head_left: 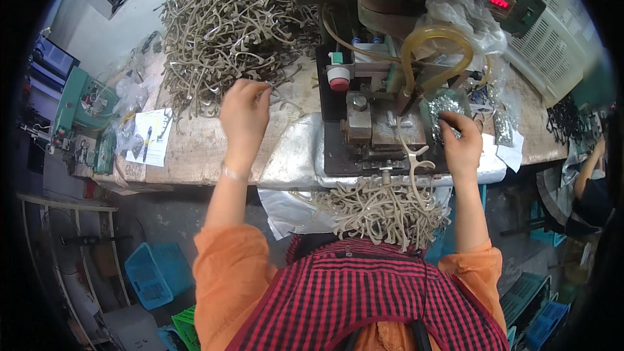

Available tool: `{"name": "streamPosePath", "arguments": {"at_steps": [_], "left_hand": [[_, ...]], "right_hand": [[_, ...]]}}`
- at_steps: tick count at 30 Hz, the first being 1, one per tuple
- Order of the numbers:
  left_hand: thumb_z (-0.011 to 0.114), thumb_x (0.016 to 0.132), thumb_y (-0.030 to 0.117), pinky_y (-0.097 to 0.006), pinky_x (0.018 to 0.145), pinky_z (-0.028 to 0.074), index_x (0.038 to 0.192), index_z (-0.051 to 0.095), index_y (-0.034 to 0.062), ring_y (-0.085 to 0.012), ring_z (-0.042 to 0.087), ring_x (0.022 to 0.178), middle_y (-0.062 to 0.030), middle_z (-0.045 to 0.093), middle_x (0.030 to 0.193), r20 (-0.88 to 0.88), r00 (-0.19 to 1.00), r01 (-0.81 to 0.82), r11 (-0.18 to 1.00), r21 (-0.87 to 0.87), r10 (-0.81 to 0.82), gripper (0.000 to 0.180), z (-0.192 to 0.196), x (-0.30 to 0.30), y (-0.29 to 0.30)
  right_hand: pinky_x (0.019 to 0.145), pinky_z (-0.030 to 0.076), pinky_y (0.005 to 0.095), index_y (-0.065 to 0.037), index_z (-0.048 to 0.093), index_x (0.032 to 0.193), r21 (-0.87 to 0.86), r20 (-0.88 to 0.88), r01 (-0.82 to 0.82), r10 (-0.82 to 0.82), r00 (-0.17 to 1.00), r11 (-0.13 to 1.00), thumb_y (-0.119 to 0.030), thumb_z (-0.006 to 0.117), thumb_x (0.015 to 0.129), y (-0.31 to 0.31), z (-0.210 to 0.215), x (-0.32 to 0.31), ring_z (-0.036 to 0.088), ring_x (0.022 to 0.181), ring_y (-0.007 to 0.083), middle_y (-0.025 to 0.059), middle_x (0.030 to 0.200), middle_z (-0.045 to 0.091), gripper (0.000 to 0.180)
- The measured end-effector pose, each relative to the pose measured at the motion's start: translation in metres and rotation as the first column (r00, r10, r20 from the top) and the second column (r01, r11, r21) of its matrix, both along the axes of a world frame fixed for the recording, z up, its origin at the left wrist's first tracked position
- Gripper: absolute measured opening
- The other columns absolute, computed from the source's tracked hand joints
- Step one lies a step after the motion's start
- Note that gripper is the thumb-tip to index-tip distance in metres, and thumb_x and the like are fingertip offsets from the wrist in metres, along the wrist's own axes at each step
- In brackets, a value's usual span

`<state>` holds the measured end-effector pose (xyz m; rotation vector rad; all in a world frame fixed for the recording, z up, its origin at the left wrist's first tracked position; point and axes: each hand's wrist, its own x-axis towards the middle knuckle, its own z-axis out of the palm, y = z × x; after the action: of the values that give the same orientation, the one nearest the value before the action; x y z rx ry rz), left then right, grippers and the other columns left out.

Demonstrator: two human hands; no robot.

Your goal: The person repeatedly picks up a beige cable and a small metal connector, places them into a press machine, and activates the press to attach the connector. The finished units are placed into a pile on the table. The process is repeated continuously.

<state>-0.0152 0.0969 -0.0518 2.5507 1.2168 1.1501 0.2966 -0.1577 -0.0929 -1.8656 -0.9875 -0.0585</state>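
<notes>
My left hand (pixel 245 117) is closed in a pinch at the near edge of a big heap of curved, forked metal pieces (pixel 227 32). What its fingertips hold is too small to make out. My right hand (pixel 463 146) curls its fingers beside a tray of small shiny metal parts (pixel 444 105), right of the press fixture (pixel 396 131); anything between those fingers is hidden. One forked metal piece (pixel 415 159) stands out from the front of the fixture, its prongs toward me. Below it, more such pieces (pixel 383 211) lie piled at my lap.
A press column (pixel 385 10) rises behind the fixture, with a yellow hose (pixel 439 31) looping down. A red push button (pixel 338 82) sits at its left. A green machine (pixel 88 104) and a paper sheet with a pen (pixel 151 136) are farther left. Blue crate (pixel 158 273) below.
</notes>
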Motion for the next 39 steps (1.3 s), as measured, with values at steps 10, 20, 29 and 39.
{"name": "streamPosePath", "arguments": {"at_steps": [10,20,29,39], "left_hand": [[0.069,0.084,0.031,-0.042,0.072,0.056,0.083,0.075,0.0037,-0.0347,0.073,0.08,-0.0187,0.073,0.078,0.069,0.968,-0.152,0.779,-0.608,0.242,0.028,-0.137,0.044,0.111],[0.061,0.1,0.013,-0.032,0.062,0.06,0.103,0.06,0.0018,-0.0234,0.071,0.073,-0.008,0.066,0.093,0.593,0.8,0.565,0.217,-0.796,0.092,0.012,-0.066,0.026,0.015],[0.057,0.095,-0.004,-0.038,0.074,0.062,0.105,0.053,-0.0005,-0.0226,0.067,0.088,-0.0152,0.062,0.1,0.78,0.348,0.757,0.646,0.094,-0.52,0.011,0.081,0.062,-0.105],[0.061,0.089,-0.007,-0.035,0.071,0.058,0.105,0.059,0.0011,-0.0246,0.068,0.081,-0.0191,0.07,0.099,0.498,0.45,0.712,0.634,0.302,-0.741,0.018,0.053,0.074,-0.124]], "right_hand": [[0.084,0.053,0.0309,0.0,0.076,0.098,0.002,-0.27,0.146,-0.14,0.953,0.989,-0.003,0.073,0.085,-0.047,-0.017,0.007,0.068,0.085,0.0169,0.0073,0.091,0.074,0.014],[0.084,0.052,0.0278,0.004,0.062,0.117,0.356,-0.402,-0.241,0.381,0.833,0.903,-0.002,0.075,0.08,0.034,0.062,-0.043,0.067,0.088,0.0132,0.0063,0.09,0.07,0.039],[0.081,0.051,0.0251,0.004,0.051,0.135,0.469,-0.615,-0.218,0.494,0.614,0.856,0.004,0.074,0.08,0.036,0.072,-0.054,0.066,0.086,0.0113,0.005,0.088,0.069,0.06],[0.1,0.051,0.035,0.0,0.062,0.132,0.371,-0.409,-0.356,0.495,0.767,0.858,-0.005,0.072,0.086,-0.003,0.08,-0.061,0.067,0.117,0.023,0.0135,0.125,0.069,0.047]]}}
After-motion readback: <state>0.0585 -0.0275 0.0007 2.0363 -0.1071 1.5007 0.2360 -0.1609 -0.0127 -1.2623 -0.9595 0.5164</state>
